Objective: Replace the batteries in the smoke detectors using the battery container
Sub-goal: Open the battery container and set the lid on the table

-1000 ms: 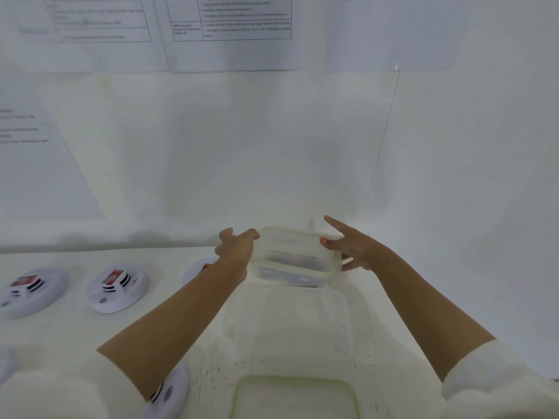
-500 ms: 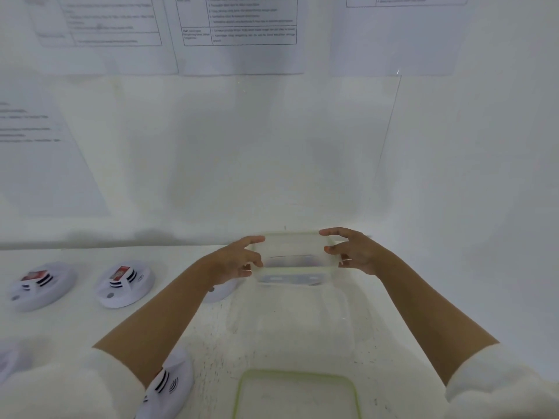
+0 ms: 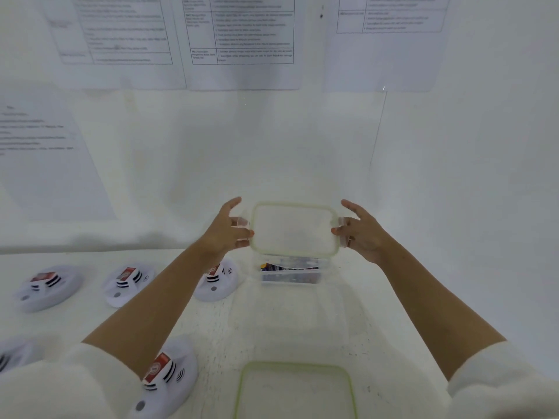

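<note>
Reaching forward, left hand [image 3: 228,231], right hand [image 3: 364,235] pinching lid [image 3: 293,229].

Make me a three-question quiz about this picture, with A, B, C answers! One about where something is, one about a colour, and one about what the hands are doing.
1. Where is the clear battery container?
A. On top of a smoke detector
B. Below the lid, between the left hand and the right hand
C. Far left, under the wall papers

2. What colour is the lid's rim?
A. Red
B. Green
C. Blue

3. What are the hands doing?
A. Both lie flat on the table
B. One holds a smoke detector
C. Each grips one side of the lid

Answers: 1 B, its clear walls show just under the lid. 2 B, a pale green band runs round the lid. 3 C, fingers curl at both side clips.
</note>
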Available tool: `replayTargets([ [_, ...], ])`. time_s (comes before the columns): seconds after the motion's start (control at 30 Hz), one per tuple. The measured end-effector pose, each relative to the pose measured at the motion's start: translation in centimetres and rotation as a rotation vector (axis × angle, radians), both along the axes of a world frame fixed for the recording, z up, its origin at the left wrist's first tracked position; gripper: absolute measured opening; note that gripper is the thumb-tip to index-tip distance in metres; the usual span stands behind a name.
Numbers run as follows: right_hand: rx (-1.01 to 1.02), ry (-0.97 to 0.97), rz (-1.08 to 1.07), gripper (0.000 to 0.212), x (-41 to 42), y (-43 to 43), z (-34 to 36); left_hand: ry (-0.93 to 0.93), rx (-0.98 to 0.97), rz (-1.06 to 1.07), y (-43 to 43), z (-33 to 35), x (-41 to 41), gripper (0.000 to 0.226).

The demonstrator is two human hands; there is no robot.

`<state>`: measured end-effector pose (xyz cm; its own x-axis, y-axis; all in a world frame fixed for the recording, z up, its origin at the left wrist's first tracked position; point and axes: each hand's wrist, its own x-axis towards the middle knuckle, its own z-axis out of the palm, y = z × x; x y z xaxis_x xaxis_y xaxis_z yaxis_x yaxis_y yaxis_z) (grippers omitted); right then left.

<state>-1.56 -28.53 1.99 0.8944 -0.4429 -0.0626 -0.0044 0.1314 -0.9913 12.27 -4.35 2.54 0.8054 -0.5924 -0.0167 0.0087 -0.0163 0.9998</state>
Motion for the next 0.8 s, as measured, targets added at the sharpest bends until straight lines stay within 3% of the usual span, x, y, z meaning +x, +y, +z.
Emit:
replayTargets([
  [0.17, 0.044, -0.116, -0.005, 0.046, -2.0, 1.4, 1.7, -0.075, -0.083, -0.039, 1.3, 1.6, -2.0, 0.045],
  [0.37, -0.021, -0.226, 0.01, 0.036, -5.6, 3.5, 2.4, -0.306, -0.081, -0.057, 3.8, 2.2, -4.3, 0.046],
  [0.6, -0.197, -0.148, 0.175, 0.052, -11.0, 5.6, 0.5, -0.553, 0.036, -0.204, 7.7, 1.7, -9.6, 0.034],
  [0.7, -0.277, -0.135, 0.272, 0.039, -13.7, 6.7, 0.0, -0.651, 0.11, -0.25, 9.5, 0.8, -12.0, 0.036],
  [0.8, -0.391, -0.06, 0.331, 0.041, -16.3, 7.8, -1.0, -0.735, 0.22, -0.241, 10.9, -0.9, -13.7, 0.045],
])
